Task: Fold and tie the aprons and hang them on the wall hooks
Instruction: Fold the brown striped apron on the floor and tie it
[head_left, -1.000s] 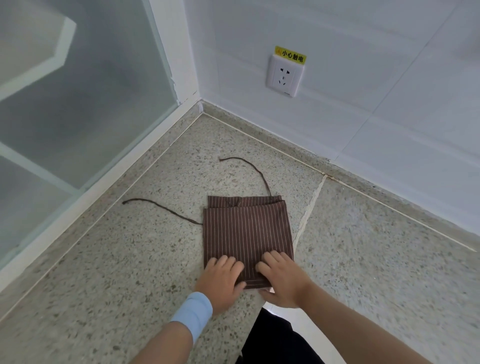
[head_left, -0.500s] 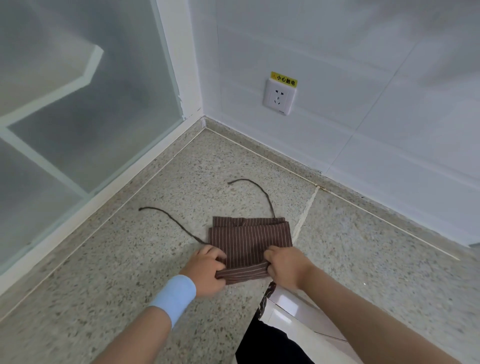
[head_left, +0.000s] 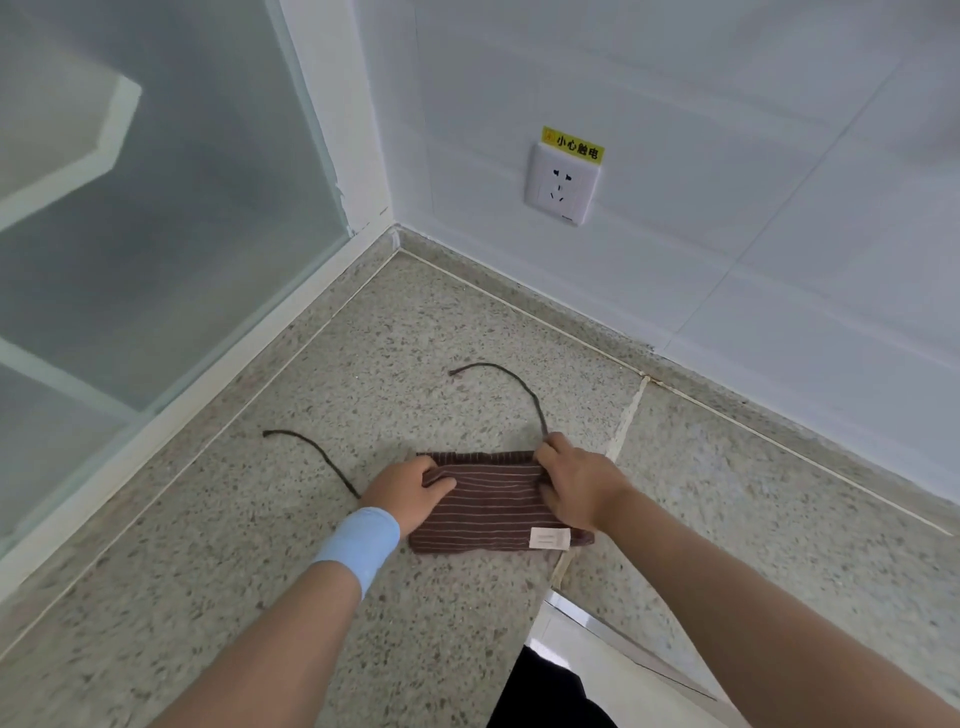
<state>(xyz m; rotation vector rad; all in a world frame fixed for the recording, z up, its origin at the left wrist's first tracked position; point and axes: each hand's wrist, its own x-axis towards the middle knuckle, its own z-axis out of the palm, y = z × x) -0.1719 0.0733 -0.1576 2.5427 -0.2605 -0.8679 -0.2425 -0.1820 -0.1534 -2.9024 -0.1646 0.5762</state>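
Observation:
A brown striped apron (head_left: 493, 512) lies folded into a small rectangle on the speckled stone counter (head_left: 405, 332), a white label showing at its near right corner. Two thin brown ties trail from it: one tie (head_left: 317, 454) curves off to the left, the other tie (head_left: 511, 384) arcs away toward the wall. My left hand (head_left: 410, 491), with a blue wristband, grips the apron's far left corner. My right hand (head_left: 576, 486) grips the far right corner, where the second tie begins.
A white tiled wall with a power socket (head_left: 561, 182) and a yellow warning sticker rises behind the counter. A frosted glass panel (head_left: 156, 208) closes off the left side. The counter's near edge (head_left: 550, 587) drops off at the bottom centre, beside dark clothing.
The apron's near edge was lifted and folded over away from me, halving the square into a narrow rectangle. Both hands travelled from the near edge to the far corners.

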